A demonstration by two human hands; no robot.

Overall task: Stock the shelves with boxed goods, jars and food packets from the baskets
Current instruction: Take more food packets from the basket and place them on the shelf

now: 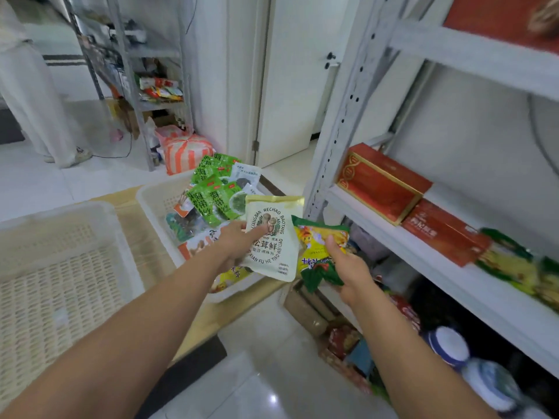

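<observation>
My left hand (237, 244) grips a cream and gold seasoning pouch (272, 246) with its thumb on the front, above the white basket (154, 204) full of green seaweed packets (213, 198). My right hand (348, 267) holds a yellow and green food packet (317, 252) just right of the pouch, near the white shelf unit. On the middle shelf (393, 237) lie two red boxes (381, 182) and yellow-green packets (514, 267).
An empty white basket (57, 267) sits on the low wooden table at the left. Jars (447, 346) and packets fill the bottom shelf. A second metal rack (145, 86) and a striped bag (184, 149) stand at the back, and a person in white stands at the far left.
</observation>
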